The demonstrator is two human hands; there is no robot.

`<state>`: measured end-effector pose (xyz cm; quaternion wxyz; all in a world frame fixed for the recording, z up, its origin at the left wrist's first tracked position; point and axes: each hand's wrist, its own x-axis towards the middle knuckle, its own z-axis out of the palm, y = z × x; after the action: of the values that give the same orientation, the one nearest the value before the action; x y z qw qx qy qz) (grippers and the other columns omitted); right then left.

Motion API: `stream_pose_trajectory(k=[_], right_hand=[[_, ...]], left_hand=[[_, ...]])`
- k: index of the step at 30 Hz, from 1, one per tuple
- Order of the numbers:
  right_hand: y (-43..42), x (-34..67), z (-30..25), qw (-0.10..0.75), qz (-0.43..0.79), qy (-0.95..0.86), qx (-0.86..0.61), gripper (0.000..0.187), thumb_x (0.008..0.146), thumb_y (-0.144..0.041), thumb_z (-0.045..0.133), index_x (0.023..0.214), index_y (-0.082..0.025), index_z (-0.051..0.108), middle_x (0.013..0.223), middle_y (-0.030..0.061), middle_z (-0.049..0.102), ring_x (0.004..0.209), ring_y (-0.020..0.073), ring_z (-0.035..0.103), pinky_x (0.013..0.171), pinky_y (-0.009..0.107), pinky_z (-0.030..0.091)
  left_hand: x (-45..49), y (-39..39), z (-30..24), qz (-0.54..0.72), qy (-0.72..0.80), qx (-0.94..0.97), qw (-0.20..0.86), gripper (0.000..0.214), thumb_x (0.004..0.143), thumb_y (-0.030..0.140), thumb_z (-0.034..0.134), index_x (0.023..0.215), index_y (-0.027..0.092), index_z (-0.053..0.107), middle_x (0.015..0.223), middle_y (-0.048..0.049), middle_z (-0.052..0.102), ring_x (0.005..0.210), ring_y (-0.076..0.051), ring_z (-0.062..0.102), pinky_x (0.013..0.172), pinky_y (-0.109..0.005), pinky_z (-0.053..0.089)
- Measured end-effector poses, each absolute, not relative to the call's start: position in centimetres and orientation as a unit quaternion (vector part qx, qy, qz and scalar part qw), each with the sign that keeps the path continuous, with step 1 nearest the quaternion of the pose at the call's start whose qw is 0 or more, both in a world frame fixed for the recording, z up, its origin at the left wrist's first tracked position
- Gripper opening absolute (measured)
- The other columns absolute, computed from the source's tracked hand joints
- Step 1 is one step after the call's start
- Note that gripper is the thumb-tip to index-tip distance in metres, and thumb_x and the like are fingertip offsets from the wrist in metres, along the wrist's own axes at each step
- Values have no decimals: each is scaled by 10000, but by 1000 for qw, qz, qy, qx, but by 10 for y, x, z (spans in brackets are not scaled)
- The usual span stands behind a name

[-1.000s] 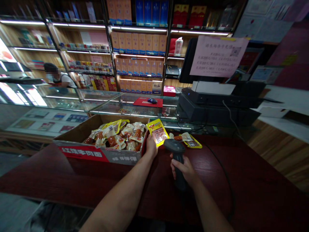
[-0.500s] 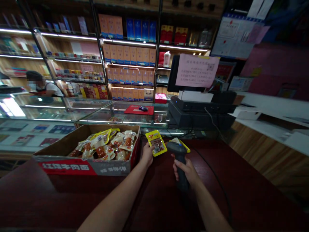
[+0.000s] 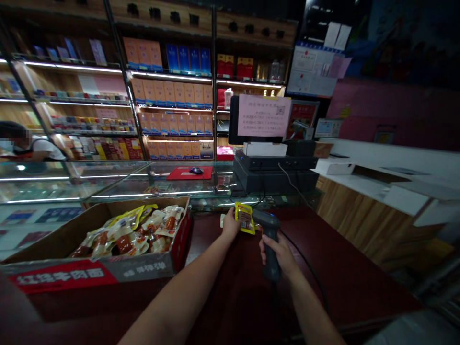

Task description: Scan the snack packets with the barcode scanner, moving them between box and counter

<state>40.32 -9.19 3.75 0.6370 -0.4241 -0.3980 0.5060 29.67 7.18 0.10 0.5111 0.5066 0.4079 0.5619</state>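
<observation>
My left hand is closed on a yellow snack packet with a clear window, held up just left of the scanner head. A small pale piece shows at the left of that hand; I cannot tell what it is. My right hand is wrapped round the handle of a dark barcode scanner, upright, its head close to the packet. The scanner's cable runs off behind my right wrist. To the left stands an open cardboard box of shiny wrapped snacks, with some yellow packets among them.
Dark red tabletop lies under my arms. Beyond it are glass counters, a mouse on a red mat and a monitor with a pink notice. Shelves of boxes line the back. At far left a person sits behind the counter.
The view has turned right and tilted up. My left hand has brought the yellow packet closer to the scanner. The second yellow packet behind the scanner no longer shows clearly.
</observation>
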Motion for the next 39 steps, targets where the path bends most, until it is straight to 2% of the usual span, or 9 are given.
stream_pose_trajectory(k=[5,11,17,21,26,30,32,36,39], right_hand=[[-97,409,39,641,505,-393,-423,436,685,-403,706,1004,-163,529,505,-71,562,337,88,489,317,197,427],[-98,401,39,635,511,-397,-423,462,665,-415,724,1007,-169,535,496,-68,560,331,97,485,316,210,422],[-96,376,37,593,557,-389,-432,492,633,-407,749,1013,-177,538,498,-74,548,351,90,485,334,201,414],[-88,349,34,556,599,-406,-409,505,639,-401,744,1040,-173,540,531,-65,564,372,90,498,349,202,422],[-72,319,26,532,631,-432,-365,454,680,-379,719,1043,-163,553,537,-61,561,367,85,491,347,198,418],[-63,312,12,533,657,-428,-318,439,700,-367,707,1055,-152,565,547,-53,558,369,81,483,344,194,414],[-61,313,4,539,662,-421,-307,439,699,-364,709,1060,-155,573,550,-51,555,367,80,476,342,195,413],[-61,318,-4,551,666,-412,-290,441,686,-372,718,1050,-154,597,557,-40,556,368,79,471,339,199,412],[-63,321,-3,562,661,-409,-283,417,704,-356,705,1057,-160,603,564,-38,553,379,78,475,351,197,417]], left_hand=[[284,79,-5,602,437,525,414,429,445,-60,643,816,154,653,936,-102,662,974,-243,596,907,-368,423],[269,67,3,610,430,518,418,370,451,-36,669,771,149,667,999,-112,620,967,-234,574,870,-354,452],[198,47,54,571,412,627,333,293,589,125,687,878,176,680,1055,-110,625,875,-202,615,800,-324,479],[114,48,91,432,585,669,157,194,674,305,659,821,179,673,844,-106,683,832,-240,631,818,-351,456],[53,60,87,225,720,653,62,343,609,465,691,724,144,661,939,-230,670,1013,-358,595,865,-409,427],[55,65,70,259,725,630,105,356,424,365,820,656,165,638,929,-224,677,1014,-387,591,871,-421,427],[60,64,69,240,731,630,109,401,400,300,834,728,173,642,971,-195,678,1016,-361,594,866,-387,434],[63,58,79,169,744,642,69,450,590,292,736,983,143,577,1034,-172,655,984,-296,614,800,-320,448],[59,50,92,249,733,631,47,325,683,288,657,972,174,561,949,-117,669,912,-255,627,739,-297,443]])
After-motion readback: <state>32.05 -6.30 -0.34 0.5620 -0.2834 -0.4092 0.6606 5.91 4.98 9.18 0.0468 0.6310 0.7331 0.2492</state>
